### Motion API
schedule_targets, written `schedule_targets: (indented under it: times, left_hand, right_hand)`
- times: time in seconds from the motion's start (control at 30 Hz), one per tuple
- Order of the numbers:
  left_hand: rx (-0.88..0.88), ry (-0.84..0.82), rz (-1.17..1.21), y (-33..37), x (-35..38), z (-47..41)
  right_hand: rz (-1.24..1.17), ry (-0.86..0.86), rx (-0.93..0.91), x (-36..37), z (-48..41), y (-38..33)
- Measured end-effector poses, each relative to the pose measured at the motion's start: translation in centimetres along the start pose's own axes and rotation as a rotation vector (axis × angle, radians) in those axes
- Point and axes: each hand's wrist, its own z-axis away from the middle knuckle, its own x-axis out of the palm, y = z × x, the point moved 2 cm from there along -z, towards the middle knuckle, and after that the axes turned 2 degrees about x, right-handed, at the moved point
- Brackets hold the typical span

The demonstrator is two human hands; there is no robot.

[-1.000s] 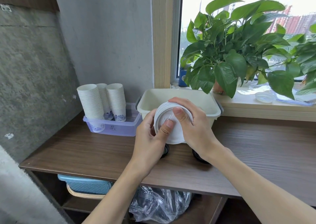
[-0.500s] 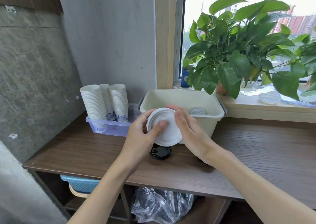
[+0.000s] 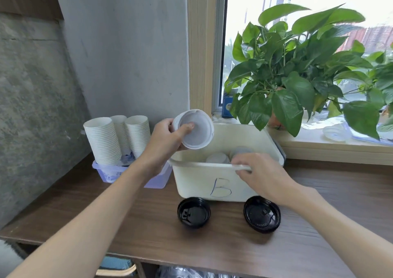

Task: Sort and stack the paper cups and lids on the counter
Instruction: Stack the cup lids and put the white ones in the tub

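Fingers [image 3: 240, 160] of the right hand [image 3: 263, 177] pinch the front rim of the cream plastic bin [image 3: 191, 184], pale loose lids [image 3: 219, 158] just beyond them inside; left hand [image 3: 165, 143] grips the white plastic lid stack [image 3: 195, 129] over the bin's left rim.

The left hand [image 3: 168, 141] is holding a stack of white lids [image 3: 194, 129] tilted above the back left corner of the cream bin [image 3: 202, 182] marked "B". The right hand [image 3: 261, 173] is gripping the bin's front rim, fingers over the edge. Two black lids [image 3: 194, 212] are lying on the wooden counter [image 3: 106, 214] just before the bin, apart from each other. Stacked paper cups [image 3: 102, 141] are standing in a purple tray [image 3: 106, 173] to the left.
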Motion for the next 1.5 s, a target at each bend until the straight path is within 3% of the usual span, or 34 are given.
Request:
schedule_targets:
  times: [0.1,0.23,0.37,0.5,0.9,1.03,1.13,1.27,1.4,1.5]
  left_hand:
    - [0.035,-0.002,-0.077,-0.5,1.0,-2.4]
    - [0.054,0.031,-0.146,-1.6,2.1,-4.2]
    - [0.127,0.08,-0.159,-2.4,1.9,-4.7]
    - [0.161,0.13,-0.328,-2.5,1.0,-5.1]
    - [0.119,0.052,-0.401,-5.3,0.2,-5.3]
    - [0.147,0.05,-0.384,-5.5,0.1,-5.4]
    - [0.16,0.082,-0.319,-5.7,-0.1,-5.4]
    - [0.162,0.153,-0.246,-5.7,-0.3,-5.2]
    - [0.178,0.138,-0.276,-5.8,-0.3,-5.2]
    - [0.185,0.135,-0.289,-5.8,-0.3,-5.3]
  right_hand:
    - [-0.033,-0.058,-0.026,-0.3,0.1,0.3]
    - [-0.188,-0.326,-0.027,-1.8,-2.2,0.4]
    - [-0.157,-0.267,-0.03,-0.2,-7.5,1.3]
    - [-0.121,-0.458,0.001,4.2,-11.1,2.8]
    - [0.031,-0.502,-0.024,8.4,-12.9,3.1]
    - [-0.009,-0.388,-0.142,7.7,-13.3,1.8]
    - [-0.258,-0.519,-0.157,8.3,-13.5,0.5]
    - [-0.091,-0.729,-0.165,10.3,-13.6,-0.3]
    - [-0.069,-0.741,-0.169,10.9,-13.8,-0.6]
    - [-0.173,-0.636,-0.129,10.5,-13.9,-0.7]
